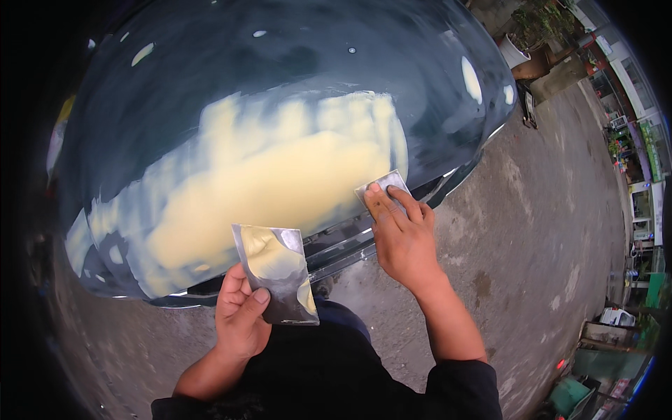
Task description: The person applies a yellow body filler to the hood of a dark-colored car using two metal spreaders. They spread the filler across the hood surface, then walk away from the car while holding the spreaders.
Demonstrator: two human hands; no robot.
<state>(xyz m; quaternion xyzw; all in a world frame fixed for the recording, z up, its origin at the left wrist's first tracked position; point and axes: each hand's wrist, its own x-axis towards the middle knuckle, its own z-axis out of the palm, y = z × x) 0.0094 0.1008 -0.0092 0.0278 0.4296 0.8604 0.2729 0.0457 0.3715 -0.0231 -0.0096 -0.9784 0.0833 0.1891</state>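
A dark grey-blue car panel (301,49) fills the upper middle, with a broad patch of cream filler (259,175) smeared across its lower part and small pale spots elsewhere. My right hand (406,238) grips a flat metal spreader (385,175), fingers on top of it, at the right end of the patch near the panel's lower edge. My left hand (241,315) holds a rectangular metal plate (276,262) with blobs of cream filler on it, just below that edge.
Grey pavement (518,259) surrounds the car. A potted plant (513,50) stands beyond the panel at upper right, and a row of shopfronts (644,217) with assorted objects runs along the far right. My dark-clothed body is at the bottom.
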